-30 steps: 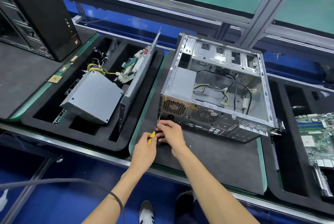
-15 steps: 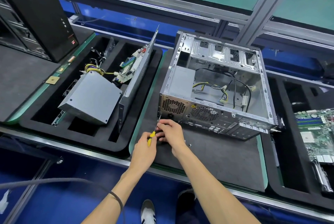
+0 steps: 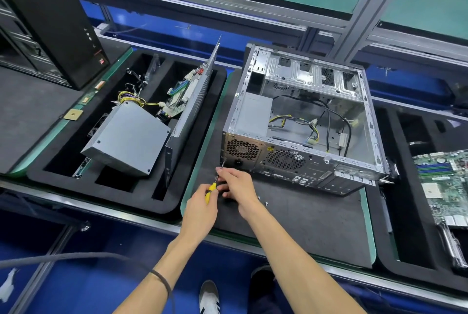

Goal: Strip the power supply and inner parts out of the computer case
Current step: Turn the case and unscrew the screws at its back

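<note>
At case (image 3: 298,121) rear's lower left corner, screwdriver (image 3: 214,183) shaft points up-forward; left hand (image 3: 200,208) grips handle, right hand (image 3: 238,184) pinches shaft.

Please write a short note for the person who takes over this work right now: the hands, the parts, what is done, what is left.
Left hand grips the yellow screwdriver; its tip sits at the rear lower left corner of the open case.
Right hand steadies the shaft.
Power supply is in the case, cables loose inside.
Two screws lie on the mat.
Left: finish the rear screws, lift out the supply and cables.
</note>
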Motion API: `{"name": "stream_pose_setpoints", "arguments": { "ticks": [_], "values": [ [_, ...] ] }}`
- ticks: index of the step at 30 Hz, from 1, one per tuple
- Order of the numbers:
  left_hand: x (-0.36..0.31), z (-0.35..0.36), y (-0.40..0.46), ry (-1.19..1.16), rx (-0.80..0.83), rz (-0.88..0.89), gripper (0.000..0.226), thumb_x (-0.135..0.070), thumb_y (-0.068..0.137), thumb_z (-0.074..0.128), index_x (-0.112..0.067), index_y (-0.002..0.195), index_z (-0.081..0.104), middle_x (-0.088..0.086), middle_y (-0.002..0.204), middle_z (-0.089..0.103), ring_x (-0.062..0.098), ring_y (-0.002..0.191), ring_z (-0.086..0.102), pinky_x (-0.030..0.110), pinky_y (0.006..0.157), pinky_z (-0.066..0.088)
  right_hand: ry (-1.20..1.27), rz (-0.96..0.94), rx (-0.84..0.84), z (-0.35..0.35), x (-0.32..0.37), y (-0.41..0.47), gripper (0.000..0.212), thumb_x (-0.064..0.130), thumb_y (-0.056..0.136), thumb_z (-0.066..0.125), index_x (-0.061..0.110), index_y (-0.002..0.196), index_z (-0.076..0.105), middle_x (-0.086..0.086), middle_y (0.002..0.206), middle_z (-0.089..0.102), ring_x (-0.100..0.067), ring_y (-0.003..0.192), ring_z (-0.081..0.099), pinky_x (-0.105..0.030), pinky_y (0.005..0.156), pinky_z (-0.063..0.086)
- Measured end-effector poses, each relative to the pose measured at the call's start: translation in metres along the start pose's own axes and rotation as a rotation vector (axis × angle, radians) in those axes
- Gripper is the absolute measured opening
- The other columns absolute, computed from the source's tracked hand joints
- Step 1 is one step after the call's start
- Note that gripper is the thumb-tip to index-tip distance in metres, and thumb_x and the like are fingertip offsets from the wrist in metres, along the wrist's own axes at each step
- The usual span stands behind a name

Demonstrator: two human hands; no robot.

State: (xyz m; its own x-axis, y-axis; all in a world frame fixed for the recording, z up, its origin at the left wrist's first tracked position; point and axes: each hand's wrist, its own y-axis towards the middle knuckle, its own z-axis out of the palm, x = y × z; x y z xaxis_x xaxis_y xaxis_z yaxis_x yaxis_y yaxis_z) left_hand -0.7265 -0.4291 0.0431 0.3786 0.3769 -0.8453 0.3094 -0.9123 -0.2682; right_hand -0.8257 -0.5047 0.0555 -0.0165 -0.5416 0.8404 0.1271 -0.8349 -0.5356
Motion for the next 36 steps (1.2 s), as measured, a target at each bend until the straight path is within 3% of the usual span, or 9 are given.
{"name": "stream_pose_setpoints", "arguments": {
  "ticks": [4, 8, 13, 15, 20, 23, 26, 29, 36],
  "values": [
    [-0.001, 0.002, 0.003, -0.650, 0.233, -0.302, 0.023, -0.023, 0.106, 0.046, -0.008, 0.103, 0.064, 0.000, 0.066, 0.047, 0.009, 0.047, 0.031, 0.019, 0.036, 0.023, 0.005, 0.023, 0.027, -0.001, 0.000, 0.003, 0.016, 0.014, 0.098, 0.059, 0.016, 0.095, 0.074, 0.002, 0.081, 0.074, -0.005, 0.043, 0.047, -0.017, 0.043, 0.035],
    [0.001, -0.005, 0.005, -1.072, 0.384, -0.477, 0.026, -0.025, 0.106, 0.048, -0.003, 0.110, 0.062, 0.002, 0.066, 0.047, 0.008, 0.045, 0.030, 0.019, 0.031, 0.023, 0.011, 0.039, 0.015, -0.002, -0.001, 0.006, 0.011, 0.016, 0.095, 0.064, 0.014, 0.093, 0.075, 0.003, 0.079, 0.077, -0.004, 0.044, 0.047, -0.016, 0.042, 0.033],
    [0.004, -0.002, -0.003, -0.643, 0.108, -0.380, 0.026, -0.022, 0.094, 0.071, -0.003, 0.110, 0.061, 0.000, 0.066, 0.061, 0.009, 0.048, 0.044, 0.022, 0.037, 0.030, 0.019, 0.029, -0.029, 0.001, -0.004, 0.008, 0.009, 0.017, 0.092, 0.068, 0.012, 0.090, 0.075, 0.000, 0.082, 0.078, -0.005, 0.049, 0.043, -0.016, 0.044, 0.036],
    [0.007, 0.000, -0.004, -0.639, 0.031, -0.361, 0.022, -0.020, 0.095, 0.068, -0.002, 0.108, 0.065, 0.000, 0.066, 0.066, 0.008, 0.047, 0.044, 0.022, 0.038, 0.032, 0.052, 0.039, -0.025, 0.002, -0.005, 0.008, 0.008, 0.017, 0.091, 0.069, 0.012, 0.089, 0.075, -0.003, 0.084, 0.078, -0.006, 0.049, 0.045, -0.017, 0.043, 0.036],
    [0.004, -0.005, -0.002, -0.816, 0.115, -0.491, 0.041, -0.033, 0.105, 0.050, 0.001, 0.099, 0.073, 0.004, 0.064, 0.058, 0.009, 0.044, 0.038, 0.020, 0.033, 0.024, 0.125, 0.121, 0.041, -0.005, 0.001, 0.009, 0.011, 0.018, 0.091, 0.069, 0.010, 0.095, 0.075, -0.002, 0.087, 0.078, -0.005, 0.049, 0.051, -0.018, 0.047, 0.039],
    [0.001, -0.001, 0.001, -0.723, 0.151, -0.444, 0.034, -0.039, 0.102, 0.055, -0.006, 0.103, 0.064, 0.001, 0.064, 0.053, 0.009, 0.043, 0.034, 0.021, 0.033, 0.021, 0.142, 0.116, 0.050, -0.007, 0.000, 0.011, 0.009, 0.015, 0.091, 0.069, 0.007, 0.092, 0.073, -0.002, 0.081, 0.075, -0.006, 0.050, 0.052, -0.019, 0.048, 0.040],
    [0.001, 0.003, -0.001, -0.575, 0.091, -0.353, 0.024, -0.030, 0.095, 0.067, -0.009, 0.099, 0.057, 0.002, 0.068, 0.053, 0.009, 0.043, 0.034, 0.021, 0.035, 0.022, 0.152, 0.100, 0.053, -0.007, -0.002, 0.013, 0.009, 0.012, 0.092, 0.068, 0.006, 0.088, 0.073, -0.005, 0.079, 0.072, -0.006, 0.049, 0.049, -0.019, 0.048, 0.039],
    [0.008, 0.004, -0.003, -0.578, 0.062, -0.311, 0.022, -0.026, 0.099, 0.063, -0.006, 0.091, 0.063, 0.002, 0.069, 0.055, 0.009, 0.045, 0.035, 0.021, 0.036, 0.023, 0.145, 0.070, 0.057, -0.008, -0.005, 0.014, 0.009, 0.010, 0.092, 0.068, 0.004, 0.086, 0.073, -0.006, 0.078, 0.071, -0.006, 0.047, 0.048, -0.018, 0.046, 0.039],
    [0.008, 0.004, -0.002, -0.537, 0.096, -0.315, 0.032, -0.037, 0.103, 0.053, -0.012, 0.096, 0.072, -0.003, 0.061, 0.052, 0.007, 0.043, 0.032, 0.020, 0.037, 0.020, 0.103, 0.012, 0.122, -0.011, -0.009, 0.015, 0.014, 0.012, 0.091, 0.070, 0.000, 0.096, 0.074, -0.004, 0.074, 0.065, -0.009, 0.049, 0.051, -0.019, 0.043, 0.040]
  ]
}}
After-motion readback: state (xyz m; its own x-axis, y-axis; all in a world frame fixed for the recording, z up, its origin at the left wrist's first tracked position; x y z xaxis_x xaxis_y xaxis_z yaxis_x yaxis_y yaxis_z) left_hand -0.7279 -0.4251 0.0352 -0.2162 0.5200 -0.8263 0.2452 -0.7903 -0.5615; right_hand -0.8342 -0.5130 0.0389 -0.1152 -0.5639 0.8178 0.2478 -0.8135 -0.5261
